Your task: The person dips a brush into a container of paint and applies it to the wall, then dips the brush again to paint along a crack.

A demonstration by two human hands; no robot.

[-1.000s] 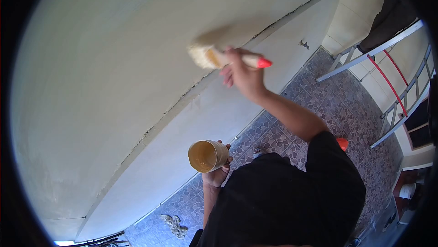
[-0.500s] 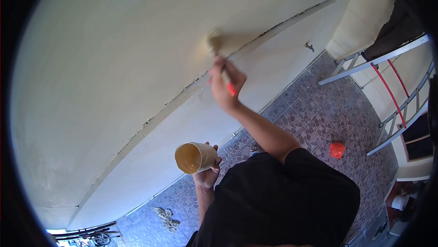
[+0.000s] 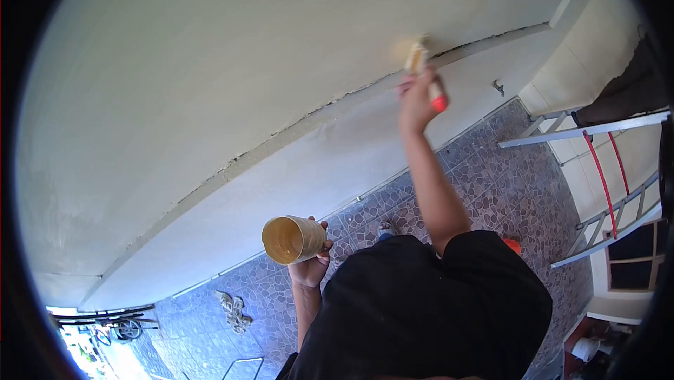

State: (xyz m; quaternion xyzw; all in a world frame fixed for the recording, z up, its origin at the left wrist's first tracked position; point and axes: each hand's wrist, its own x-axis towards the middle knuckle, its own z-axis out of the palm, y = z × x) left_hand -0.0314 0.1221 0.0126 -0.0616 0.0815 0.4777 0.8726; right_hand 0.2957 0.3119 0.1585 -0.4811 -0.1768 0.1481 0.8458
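In the head view, my right hand grips a paintbrush with a red handle end, and the brush's pale, blurred bristles meet the cream wall. They lie just above the rough-edged ledge that runs along the wall. Lower down, my left hand is wrapped round a cream-coloured cup. The cup is tilted with its mouth toward the camera, showing a yellowish-brown inside. Its fingers show at the cup's right side; the palm lies below it.
An aluminium stepladder with red braces stands at right, a person's dark-clothed leg on it. A tap juts from the lower wall. A crumpled cloth and an orange-red object lie on the patterned tile floor.
My right hand has carried the paintbrush right and slightly up along the wall. The cup stays in my left hand, little changed in place. The camera view has turned slightly.
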